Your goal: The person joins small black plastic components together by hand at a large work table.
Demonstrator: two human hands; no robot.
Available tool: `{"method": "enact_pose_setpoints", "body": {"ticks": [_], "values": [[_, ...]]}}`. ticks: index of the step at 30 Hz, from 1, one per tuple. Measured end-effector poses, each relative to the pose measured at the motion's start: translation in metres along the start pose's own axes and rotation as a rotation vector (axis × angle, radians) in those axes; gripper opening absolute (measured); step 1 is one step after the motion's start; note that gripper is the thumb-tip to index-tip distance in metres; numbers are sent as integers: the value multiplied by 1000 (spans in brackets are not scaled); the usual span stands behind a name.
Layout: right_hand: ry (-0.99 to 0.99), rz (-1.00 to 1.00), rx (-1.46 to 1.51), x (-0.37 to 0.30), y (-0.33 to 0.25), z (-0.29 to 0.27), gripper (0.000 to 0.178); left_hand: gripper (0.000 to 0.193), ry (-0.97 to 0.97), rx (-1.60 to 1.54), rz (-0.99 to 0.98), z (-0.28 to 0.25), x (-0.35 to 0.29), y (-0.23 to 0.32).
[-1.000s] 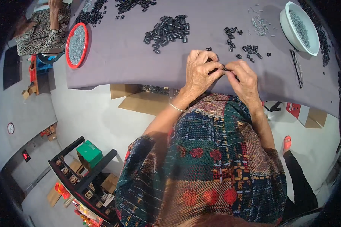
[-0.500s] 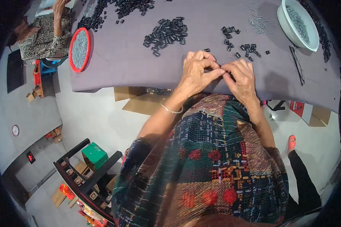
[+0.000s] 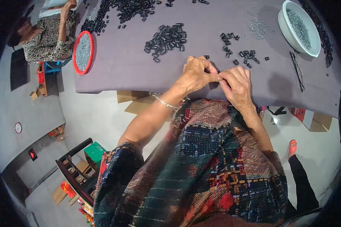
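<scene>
My left hand (image 3: 197, 75) and my right hand (image 3: 236, 84) meet fingertip to fingertip above the near edge of the cloth-covered table. Both are closed in a pinch. A tiny dark bit shows where the fingertips join, but the fingers hide its kind. Just beyond my left hand lies a heap of small black cylindrical parts (image 3: 166, 41). Past my right hand are two looser clusters, one of black parts (image 3: 248, 56) close by and another of black pieces (image 3: 227, 41) farther off. A single black part (image 3: 206, 57) rests by my left fingers.
A white bowl (image 3: 283, 27) of small metal pins stands far right, with loose pins (image 3: 258, 29) beside it. Tweezers (image 3: 297, 71) lie near the right edge. A red-rimmed basket (image 3: 75, 60) of metal pieces sits left. Another person (image 3: 49, 36) is at the far left.
My left forearm has swung outward to the left and my wrists have turned slightly. The fingertips still meet in a pinch. The whole view has shifted a little.
</scene>
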State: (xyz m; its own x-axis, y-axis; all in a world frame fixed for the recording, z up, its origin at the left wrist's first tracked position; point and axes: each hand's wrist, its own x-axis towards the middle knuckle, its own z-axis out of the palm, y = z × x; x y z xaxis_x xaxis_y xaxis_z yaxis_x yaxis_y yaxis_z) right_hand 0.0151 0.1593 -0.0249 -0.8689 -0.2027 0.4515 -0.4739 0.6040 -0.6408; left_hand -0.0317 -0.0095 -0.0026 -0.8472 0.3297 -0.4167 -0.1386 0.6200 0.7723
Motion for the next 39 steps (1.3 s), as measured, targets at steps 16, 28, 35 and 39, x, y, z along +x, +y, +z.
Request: {"method": "enact_pose_setpoints", "body": {"ticks": [16,28,35,39], "values": [[143,-93,89,3,-10,-15,23,18,62,-770,157,27,-31,3],[18,-172,541,33,-157,-146,17,15,834,450,472,-69,0,-23],[0,-315,779,65,-161,-110,29,13,922,612,541,-85,20,-50],[-31,-591,734,52,-125,-78,27,18,998,730,548,-74,20,-42]]}}
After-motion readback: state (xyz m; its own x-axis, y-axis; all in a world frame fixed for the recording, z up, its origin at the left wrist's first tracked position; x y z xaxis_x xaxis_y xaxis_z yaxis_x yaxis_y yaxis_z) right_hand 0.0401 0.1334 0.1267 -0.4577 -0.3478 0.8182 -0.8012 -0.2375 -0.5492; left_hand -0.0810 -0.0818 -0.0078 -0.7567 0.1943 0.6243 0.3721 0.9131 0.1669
